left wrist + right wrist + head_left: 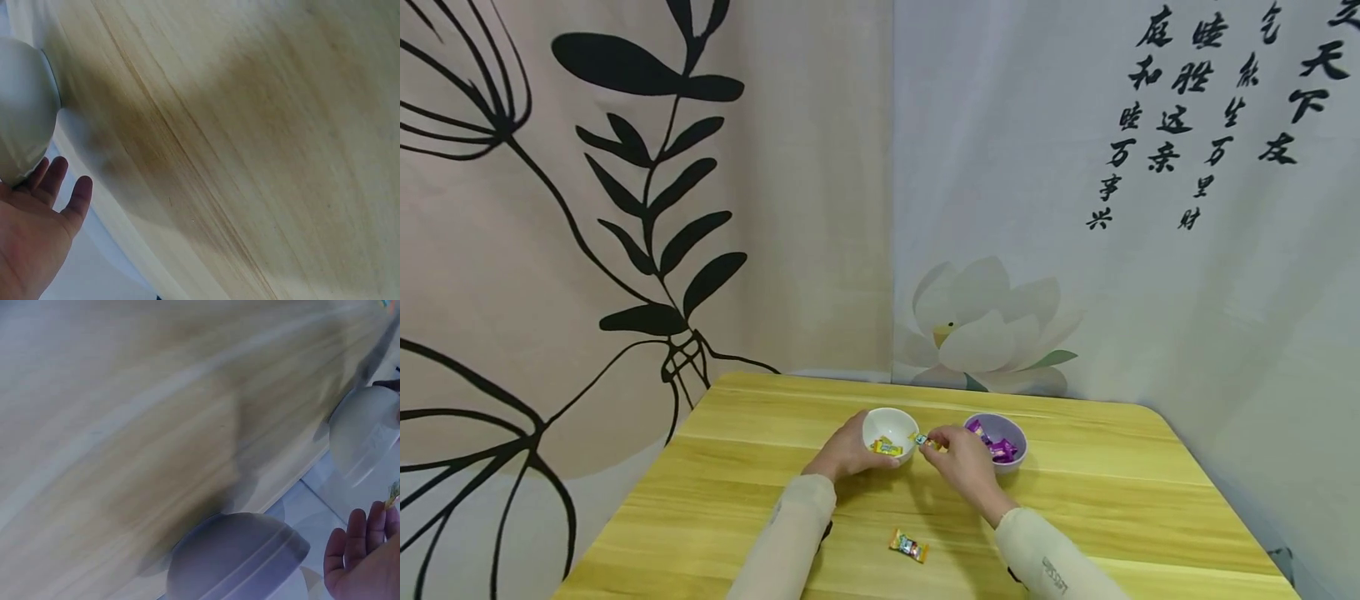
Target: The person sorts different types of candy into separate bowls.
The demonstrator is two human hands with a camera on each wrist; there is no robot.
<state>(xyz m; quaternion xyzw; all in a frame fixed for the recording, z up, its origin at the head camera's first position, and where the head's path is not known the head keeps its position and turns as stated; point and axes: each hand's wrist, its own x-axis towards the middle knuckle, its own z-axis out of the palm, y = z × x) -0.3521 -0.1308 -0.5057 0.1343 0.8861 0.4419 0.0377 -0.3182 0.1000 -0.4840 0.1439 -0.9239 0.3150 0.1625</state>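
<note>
A small white bowl [878,422] with yellow-wrapped candies [887,447] inside is held at its left side by my left hand [852,450], thumb along the near side. In the left wrist view the hand [34,234] reaches the outside of the bowl [25,109]. Right at the bowl's right rim, my right hand [964,461] pinches a wrapped candy [922,439] between thumb and fingertips. The same candy [393,494] shows at the fingertips in the right wrist view. Behind that hand stands a purple bowl [1017,435] holding purple-wrapped candies [1002,450].
One more yellow-wrapped candy [908,546] lies on the wooden table [760,475], nearer to me, between my forearms. Beyond the table's back edge hangs a printed curtain [820,208] with plant shapes and writing.
</note>
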